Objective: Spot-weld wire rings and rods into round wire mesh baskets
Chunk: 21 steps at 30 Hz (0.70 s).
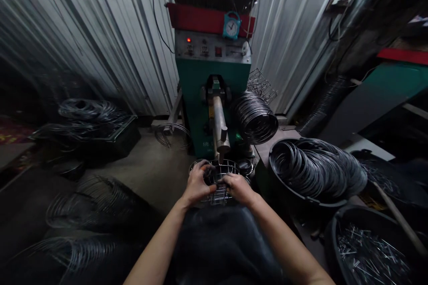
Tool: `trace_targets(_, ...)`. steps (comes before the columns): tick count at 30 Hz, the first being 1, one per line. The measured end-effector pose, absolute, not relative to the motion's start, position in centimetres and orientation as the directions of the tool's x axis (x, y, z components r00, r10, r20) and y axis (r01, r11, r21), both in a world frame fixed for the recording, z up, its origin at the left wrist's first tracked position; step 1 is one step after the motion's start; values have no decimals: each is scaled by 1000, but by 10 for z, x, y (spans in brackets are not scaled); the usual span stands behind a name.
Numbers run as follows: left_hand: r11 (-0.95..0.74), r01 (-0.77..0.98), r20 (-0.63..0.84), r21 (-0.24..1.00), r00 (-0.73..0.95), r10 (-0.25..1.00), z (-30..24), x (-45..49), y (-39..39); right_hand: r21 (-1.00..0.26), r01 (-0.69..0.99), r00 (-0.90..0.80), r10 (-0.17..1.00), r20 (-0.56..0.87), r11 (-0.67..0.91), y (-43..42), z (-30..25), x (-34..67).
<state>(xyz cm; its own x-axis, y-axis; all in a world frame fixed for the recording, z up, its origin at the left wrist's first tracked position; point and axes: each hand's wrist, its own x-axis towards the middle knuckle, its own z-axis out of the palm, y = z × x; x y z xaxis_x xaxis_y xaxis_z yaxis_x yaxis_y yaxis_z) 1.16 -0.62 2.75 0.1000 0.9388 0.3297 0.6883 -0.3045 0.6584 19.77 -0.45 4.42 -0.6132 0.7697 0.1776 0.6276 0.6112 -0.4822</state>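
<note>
The wire basket (219,180) sits right under the metal arm (219,127) of the green machine (214,93), just beyond the person's lap. Both hands grasp it: the left hand (197,183) curls over its left rim, the right hand (238,187) clamps the near right edge. To my eye, keeping it level and steady beneath the tip matters most, fingers clear. Forearms run forward, wrists bent inward. A tub of wire rings (316,171) stands to the right.
</note>
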Motion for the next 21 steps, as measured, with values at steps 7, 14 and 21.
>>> trace_targets(7,-273,691,302,669,82,950,31,15,1,-473,625,-597,770,223,621,3,43,197)
trace_targets(14,-226,725,263,650,64,963,36,18,-2,-458,660,-587,789,182,596,1,42,198)
trace_targets(21,-177,729,274,661,-15,962,35,23,1,-451,698,-551,819,157,556,5,49,197)
